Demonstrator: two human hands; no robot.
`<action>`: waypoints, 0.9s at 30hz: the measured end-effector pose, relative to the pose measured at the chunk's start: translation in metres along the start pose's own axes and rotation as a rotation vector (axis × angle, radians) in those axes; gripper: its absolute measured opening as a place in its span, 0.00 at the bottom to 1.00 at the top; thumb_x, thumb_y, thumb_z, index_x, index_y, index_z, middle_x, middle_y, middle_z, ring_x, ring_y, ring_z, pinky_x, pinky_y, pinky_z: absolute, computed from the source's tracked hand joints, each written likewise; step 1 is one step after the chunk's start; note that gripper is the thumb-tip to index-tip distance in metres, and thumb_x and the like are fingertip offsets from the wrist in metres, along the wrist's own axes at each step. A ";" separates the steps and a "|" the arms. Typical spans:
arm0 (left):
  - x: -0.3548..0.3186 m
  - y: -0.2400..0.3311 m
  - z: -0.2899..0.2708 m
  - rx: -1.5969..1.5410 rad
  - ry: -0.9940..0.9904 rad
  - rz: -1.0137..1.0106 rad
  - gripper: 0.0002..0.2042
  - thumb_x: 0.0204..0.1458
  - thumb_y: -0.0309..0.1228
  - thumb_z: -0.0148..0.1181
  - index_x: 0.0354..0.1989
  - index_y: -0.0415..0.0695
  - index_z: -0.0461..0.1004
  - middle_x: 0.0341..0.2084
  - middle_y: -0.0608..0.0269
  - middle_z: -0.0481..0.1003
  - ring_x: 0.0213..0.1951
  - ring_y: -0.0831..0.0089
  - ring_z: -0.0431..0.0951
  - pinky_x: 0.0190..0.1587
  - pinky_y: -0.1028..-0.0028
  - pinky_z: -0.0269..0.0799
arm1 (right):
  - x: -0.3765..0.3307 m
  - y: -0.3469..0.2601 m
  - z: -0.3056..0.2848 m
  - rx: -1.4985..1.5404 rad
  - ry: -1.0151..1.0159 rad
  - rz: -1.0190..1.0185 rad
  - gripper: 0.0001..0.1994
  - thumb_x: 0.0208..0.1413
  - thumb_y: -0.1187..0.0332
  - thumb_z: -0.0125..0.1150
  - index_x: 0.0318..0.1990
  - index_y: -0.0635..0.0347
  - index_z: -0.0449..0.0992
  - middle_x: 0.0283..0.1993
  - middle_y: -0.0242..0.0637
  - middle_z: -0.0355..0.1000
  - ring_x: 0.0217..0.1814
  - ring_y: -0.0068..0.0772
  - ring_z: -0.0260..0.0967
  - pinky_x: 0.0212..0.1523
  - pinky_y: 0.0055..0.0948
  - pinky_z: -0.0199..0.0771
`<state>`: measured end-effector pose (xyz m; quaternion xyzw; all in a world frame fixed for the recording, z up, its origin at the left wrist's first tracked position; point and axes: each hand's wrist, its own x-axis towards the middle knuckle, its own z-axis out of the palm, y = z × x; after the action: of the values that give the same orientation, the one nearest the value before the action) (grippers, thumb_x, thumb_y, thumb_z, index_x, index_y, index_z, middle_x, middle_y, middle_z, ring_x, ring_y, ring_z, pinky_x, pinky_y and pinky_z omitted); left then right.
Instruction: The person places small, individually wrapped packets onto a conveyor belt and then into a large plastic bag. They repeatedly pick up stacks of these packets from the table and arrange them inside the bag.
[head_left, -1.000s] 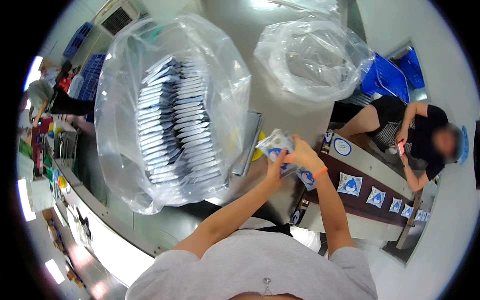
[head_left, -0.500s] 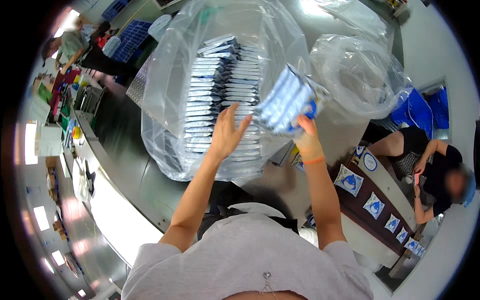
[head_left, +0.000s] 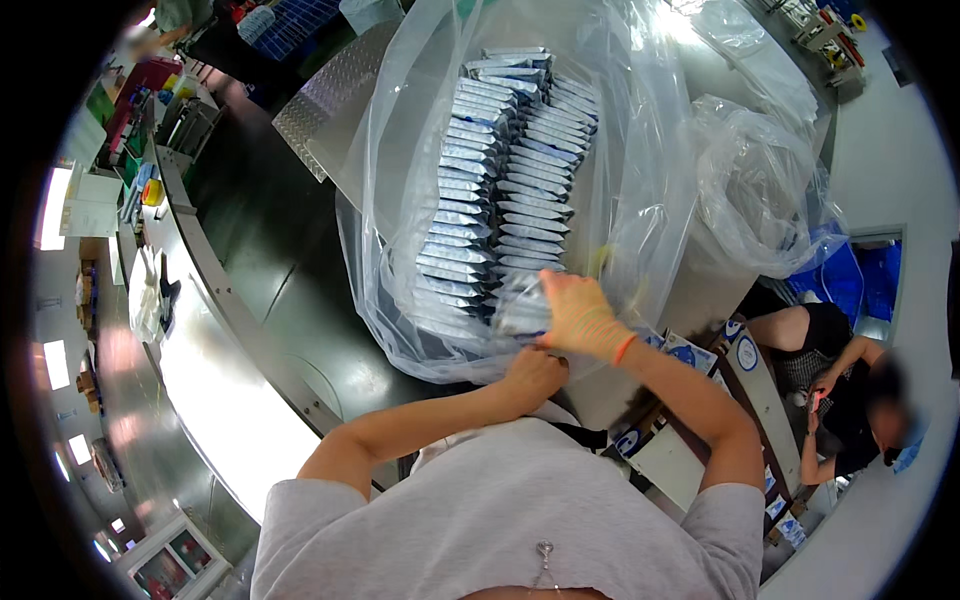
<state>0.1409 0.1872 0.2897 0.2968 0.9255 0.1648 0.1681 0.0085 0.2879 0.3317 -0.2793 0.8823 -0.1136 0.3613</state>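
Note:
A large clear plastic bag (head_left: 650,200) lies wide around two long rows of silvery-blue pillow packets (head_left: 465,180), which stand on edge close together. At the near end of the right row, my right hand (head_left: 585,315), in a thin pale glove with an orange cuff, is closed on a blurred packet (head_left: 520,305). Its thumb and fingers sit at either side of that packet. My left hand (head_left: 535,380) is curled at the near edge of the bag, just below the right. Whatever its fingers hold is hidden.
Another clear bag (head_left: 755,190) lies crumpled at the right. A conveyor (head_left: 755,385) with loose packets stands at the lower right, a seated person (head_left: 850,400) beside it. A curved metal counter (head_left: 230,400) runs along the left. Blue crates (head_left: 845,275) stand far right.
My right hand has brought its packets down and nearer, to the near end of the right row. My left hand has drawn back from the rows and curled. The view has shifted.

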 end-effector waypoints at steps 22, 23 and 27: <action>0.010 -0.075 -0.053 -0.026 -0.063 -0.105 0.22 0.56 0.35 0.56 0.58 0.38 0.65 0.48 0.48 0.71 0.52 0.50 0.71 0.52 0.59 0.69 | -0.156 0.067 0.085 0.397 1.089 -0.048 0.14 0.48 0.74 0.59 0.44 0.54 0.74 0.48 0.37 0.73 0.53 0.46 0.68 0.54 0.41 0.66; 0.008 -0.078 -0.053 0.022 -0.093 -0.109 0.22 0.57 0.36 0.56 0.58 0.39 0.65 0.51 0.48 0.71 0.53 0.51 0.70 0.52 0.59 0.69 | -0.180 0.095 0.096 0.314 1.068 0.055 0.14 0.48 0.73 0.59 0.44 0.55 0.72 0.48 0.39 0.72 0.52 0.47 0.68 0.53 0.43 0.66; 0.023 -0.061 -0.086 -0.166 0.144 -0.155 0.13 0.57 0.29 0.56 0.49 0.36 0.73 0.41 0.49 0.76 0.43 0.53 0.76 0.45 0.63 0.71 | -0.294 0.221 0.143 0.174 0.821 0.573 0.18 0.47 0.73 0.58 0.49 0.55 0.71 0.53 0.44 0.70 0.57 0.48 0.66 0.58 0.46 0.66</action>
<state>0.0579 0.1371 0.3366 0.1970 0.9384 0.2483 0.1374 0.1888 0.6379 0.3098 0.0729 0.9801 -0.1833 0.0232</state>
